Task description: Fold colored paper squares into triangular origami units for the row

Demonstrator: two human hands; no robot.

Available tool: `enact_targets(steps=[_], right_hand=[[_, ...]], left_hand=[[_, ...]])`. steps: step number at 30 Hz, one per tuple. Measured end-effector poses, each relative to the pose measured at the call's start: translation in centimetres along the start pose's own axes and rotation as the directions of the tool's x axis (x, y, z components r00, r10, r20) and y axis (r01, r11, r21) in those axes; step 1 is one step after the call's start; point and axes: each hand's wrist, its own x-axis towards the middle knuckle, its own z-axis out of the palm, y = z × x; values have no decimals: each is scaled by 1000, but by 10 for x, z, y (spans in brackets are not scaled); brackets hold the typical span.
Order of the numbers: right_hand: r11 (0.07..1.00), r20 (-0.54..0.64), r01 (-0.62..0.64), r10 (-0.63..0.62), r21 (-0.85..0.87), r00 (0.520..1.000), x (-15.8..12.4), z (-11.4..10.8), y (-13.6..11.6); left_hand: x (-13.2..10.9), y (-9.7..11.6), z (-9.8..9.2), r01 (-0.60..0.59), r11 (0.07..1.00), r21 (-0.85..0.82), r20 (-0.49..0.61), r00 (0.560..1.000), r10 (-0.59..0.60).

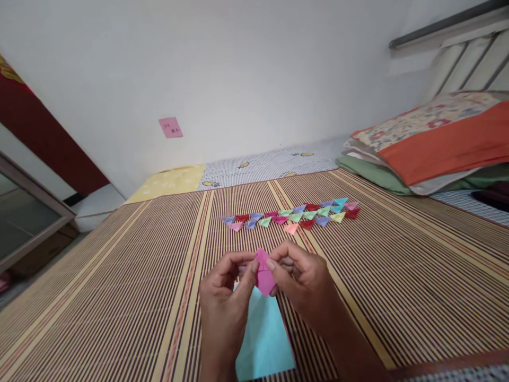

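Observation:
Between my two hands is a small folded piece of magenta paper (264, 281), pointed at its lower end and creased across the middle. My left hand (228, 297) pinches its left edge between thumb and fingers. On the opposite edge, my right hand (304, 276) is closed with the thumb pressed on the front. Below them lies a light blue sheet of paper (264, 339), partly covered by the left hand. Beyond the hands, several small folded paper pieces (297, 217) in many colours sit in slanting rows on the striped mat.
The striped bamboo mat (131, 276) covers the bed. Folded bedding with an orange and floral pillow (441, 143) is piled at the right. A pink note (170, 127) is stuck to the white wall. A glass-panelled cabinet (27, 212) stands at the left.

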Motion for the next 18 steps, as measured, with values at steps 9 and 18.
enact_targets(steps=[9, 18], right_hand=[[998, -4, -55, 55, 12, 998, 1, 2, -1], [951, -91, 212, -237, -226, 967, 3, 0, -1]], left_hand=[[-1, 0, 2, 39, 999, -9, -56, 998, -39], [0, -5, 3, 31, 1000, 0, -47, 998, -31]])
